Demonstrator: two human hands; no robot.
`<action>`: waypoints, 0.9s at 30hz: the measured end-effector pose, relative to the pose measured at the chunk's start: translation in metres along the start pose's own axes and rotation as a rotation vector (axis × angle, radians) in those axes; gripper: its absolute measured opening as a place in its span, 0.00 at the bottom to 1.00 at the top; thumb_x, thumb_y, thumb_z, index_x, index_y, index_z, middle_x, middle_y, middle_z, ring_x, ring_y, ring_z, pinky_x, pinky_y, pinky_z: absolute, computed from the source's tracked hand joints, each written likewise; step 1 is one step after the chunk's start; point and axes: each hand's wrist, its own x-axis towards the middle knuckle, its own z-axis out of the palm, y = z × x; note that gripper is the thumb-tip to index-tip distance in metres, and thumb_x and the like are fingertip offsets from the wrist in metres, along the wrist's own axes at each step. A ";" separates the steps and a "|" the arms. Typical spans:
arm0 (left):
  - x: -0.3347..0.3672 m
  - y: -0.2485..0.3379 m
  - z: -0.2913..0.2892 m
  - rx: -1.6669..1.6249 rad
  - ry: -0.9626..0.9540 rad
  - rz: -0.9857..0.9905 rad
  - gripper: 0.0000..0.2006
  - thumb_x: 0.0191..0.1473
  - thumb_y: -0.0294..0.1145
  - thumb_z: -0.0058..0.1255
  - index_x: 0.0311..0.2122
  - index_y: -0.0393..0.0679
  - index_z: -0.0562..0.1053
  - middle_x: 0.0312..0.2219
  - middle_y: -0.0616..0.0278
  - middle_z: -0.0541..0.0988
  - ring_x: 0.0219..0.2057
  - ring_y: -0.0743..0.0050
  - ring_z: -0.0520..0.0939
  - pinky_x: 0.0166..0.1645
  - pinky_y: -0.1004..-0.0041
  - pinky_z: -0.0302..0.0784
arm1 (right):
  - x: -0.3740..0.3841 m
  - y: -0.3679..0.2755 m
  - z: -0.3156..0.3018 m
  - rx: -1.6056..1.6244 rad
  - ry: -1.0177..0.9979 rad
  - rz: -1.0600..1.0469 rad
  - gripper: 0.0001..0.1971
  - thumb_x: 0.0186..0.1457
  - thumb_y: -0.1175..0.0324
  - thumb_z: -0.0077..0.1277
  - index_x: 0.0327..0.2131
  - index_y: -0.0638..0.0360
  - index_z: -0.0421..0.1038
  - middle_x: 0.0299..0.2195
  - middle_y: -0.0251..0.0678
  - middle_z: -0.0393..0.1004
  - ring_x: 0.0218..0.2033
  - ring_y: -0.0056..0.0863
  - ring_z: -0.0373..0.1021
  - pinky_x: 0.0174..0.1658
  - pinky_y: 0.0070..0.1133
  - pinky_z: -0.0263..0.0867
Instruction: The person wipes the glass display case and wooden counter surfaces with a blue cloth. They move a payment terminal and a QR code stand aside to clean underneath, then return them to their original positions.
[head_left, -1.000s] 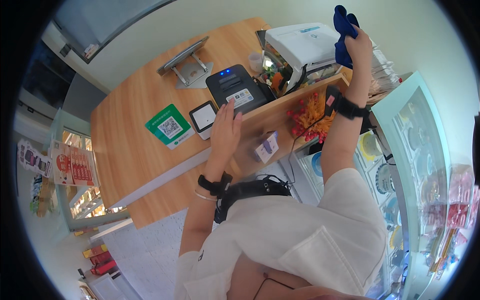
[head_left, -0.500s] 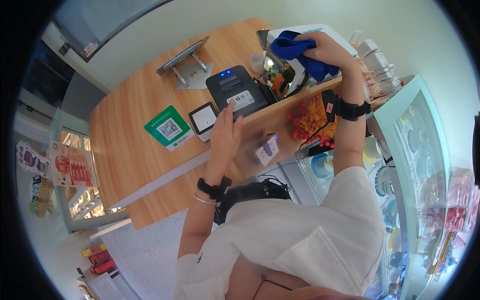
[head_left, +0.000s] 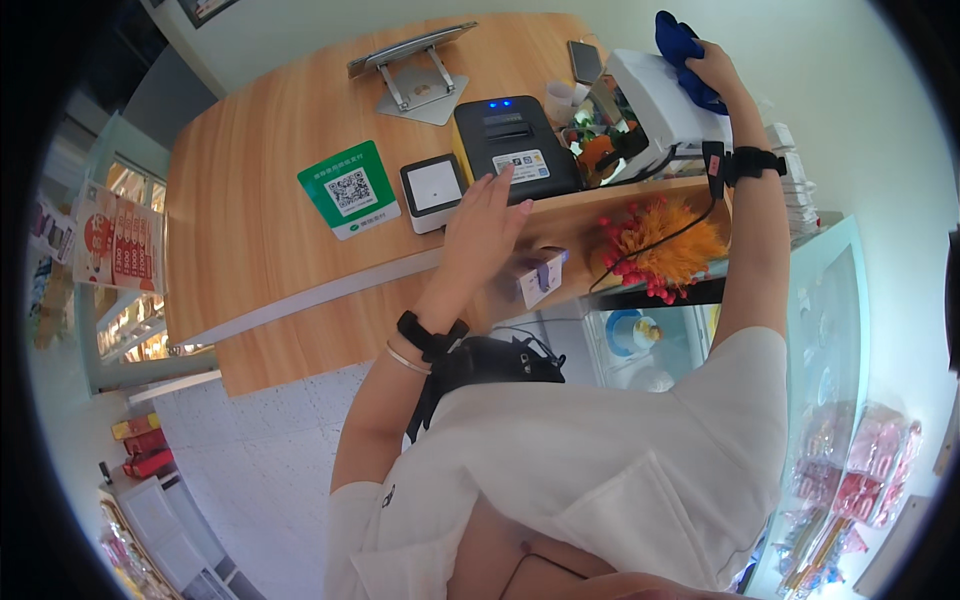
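A dark blue cloth [head_left: 680, 45] is gripped in my right hand [head_left: 716, 72] at the far right of the counter. It lies along the top and far side of a white box-shaped machine [head_left: 660, 100]. My left hand [head_left: 483, 230] lies with fingers stretched out at the counter's near edge. Its fingertips touch or nearly touch the label on the front of a black receipt printer [head_left: 510, 135] with two blue lights. Just left of that hand stands a small white-and-black payment box [head_left: 433, 190].
A green code sign [head_left: 350, 190] lies on the wooden counter [head_left: 250, 200]. Behind it stands a tablet stand [head_left: 415, 75]. A phone [head_left: 585, 61] and a cup [head_left: 560, 100] are near the white machine. Orange dried flowers [head_left: 665, 240] and a small box [head_left: 541, 280] sit on the lower shelf.
My right hand has carried the blue cloth farther right and away, uncovering more of the white machine. My left hand remains by the printer, and the whole view has shifted.
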 end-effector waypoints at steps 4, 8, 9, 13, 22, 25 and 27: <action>-0.005 -0.003 0.001 -0.038 0.005 -0.024 0.26 0.59 0.45 0.45 0.56 0.37 0.66 0.47 0.37 0.73 0.53 0.43 0.72 0.56 0.60 0.68 | -0.018 -0.076 -0.006 0.215 -0.272 -0.126 0.26 0.47 0.64 0.53 0.51 0.64 0.70 0.38 0.46 0.78 0.37 0.33 0.75 0.44 0.25 0.69; -0.005 0.000 -0.004 -0.095 -0.015 -0.054 0.26 0.59 0.45 0.45 0.56 0.37 0.66 0.48 0.40 0.73 0.55 0.46 0.70 0.57 0.61 0.67 | -0.059 -0.147 -0.051 0.243 -0.499 -0.215 0.23 0.49 0.63 0.55 0.48 0.65 0.71 0.36 0.42 0.78 0.35 0.29 0.75 0.41 0.23 0.71; -0.004 0.003 -0.003 -0.116 -0.026 -0.055 0.26 0.59 0.45 0.45 0.55 0.37 0.66 0.49 0.41 0.73 0.56 0.47 0.69 0.58 0.61 0.66 | -0.074 -0.153 -0.061 0.241 -0.539 -0.230 0.22 0.49 0.64 0.55 0.48 0.65 0.71 0.36 0.42 0.78 0.34 0.28 0.75 0.40 0.23 0.71; -0.005 0.004 -0.005 -0.141 -0.003 -0.057 0.21 0.59 0.40 0.45 0.54 0.38 0.68 0.49 0.47 0.74 0.55 0.49 0.70 0.57 0.62 0.67 | -0.142 -0.186 -0.076 0.394 -0.535 -0.094 0.22 0.48 0.68 0.58 0.47 0.64 0.70 0.37 0.40 0.77 0.37 0.28 0.74 0.43 0.23 0.70; -0.024 -0.009 -0.072 -0.482 -0.031 0.007 0.15 0.55 0.19 0.43 0.47 0.40 0.74 0.50 0.55 0.75 0.56 0.53 0.71 0.60 0.62 0.65 | -0.276 -0.258 -0.024 0.727 -0.734 -0.235 0.15 0.40 0.74 0.58 0.37 0.64 0.74 0.39 0.42 0.73 0.37 0.38 0.72 0.42 0.23 0.65; -0.064 -0.036 -0.127 -0.393 -0.020 -0.006 0.15 0.55 0.18 0.42 0.47 0.40 0.74 0.50 0.56 0.76 0.56 0.54 0.72 0.61 0.61 0.63 | -0.311 -0.297 0.011 0.830 -0.747 -0.110 0.16 0.39 0.76 0.56 0.37 0.66 0.73 0.43 0.44 0.72 0.39 0.39 0.71 0.43 0.24 0.65; -0.098 -0.066 -0.166 -0.297 -0.014 -0.130 0.15 0.56 0.17 0.40 0.46 0.40 0.74 0.48 0.56 0.77 0.55 0.55 0.72 0.61 0.62 0.62 | -0.327 -0.330 0.039 0.922 -0.824 -0.150 0.21 0.38 0.79 0.53 0.42 0.64 0.73 0.49 0.48 0.70 0.46 0.45 0.70 0.49 0.27 0.65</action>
